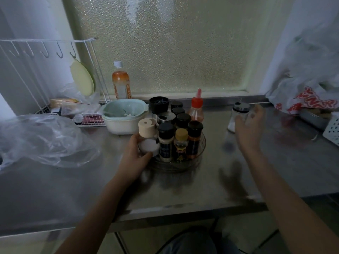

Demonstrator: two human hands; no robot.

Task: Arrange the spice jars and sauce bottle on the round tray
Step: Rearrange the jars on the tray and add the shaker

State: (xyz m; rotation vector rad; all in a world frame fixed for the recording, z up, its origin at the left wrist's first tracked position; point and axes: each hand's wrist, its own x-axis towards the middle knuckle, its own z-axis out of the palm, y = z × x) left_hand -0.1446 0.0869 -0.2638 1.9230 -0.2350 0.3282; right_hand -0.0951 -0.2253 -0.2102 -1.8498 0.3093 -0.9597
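Fingers (255, 114) of my right hand (247, 129) are wrapped around the glass shaker (238, 116), the one with the metal cap and a little white powder at the bottom. The picture is blurred there, so I judge it a grasp rather than see it cleanly. The shaker stands upright, its long axis vertical, well to the right of the round tray (200, 143) and apart from it, over the bare steel worktop (275, 171).

That is the relation my next move turns on: the tray lies to the left of this hand and a little nearer to me, so the shaker has to travel leftward, kept upright. The right hand is plainly the nearer one for this job.

My left hand (134, 158) is clenched on the white jar (148, 140) with the beige cap, at the tray's left edge; whether its base already sits inside the rim I cannot tell. Just beside it, the tray is crowded: black-capped jars (166, 140) in rows, a small yellow-capped bottle (181, 143), and the red-capped sauce bottle (197, 109) at the back right, though I cannot tell if that one stands on the tray or just behind it.

I see little free room, so I expect the shaker to need a gap on the right rim.
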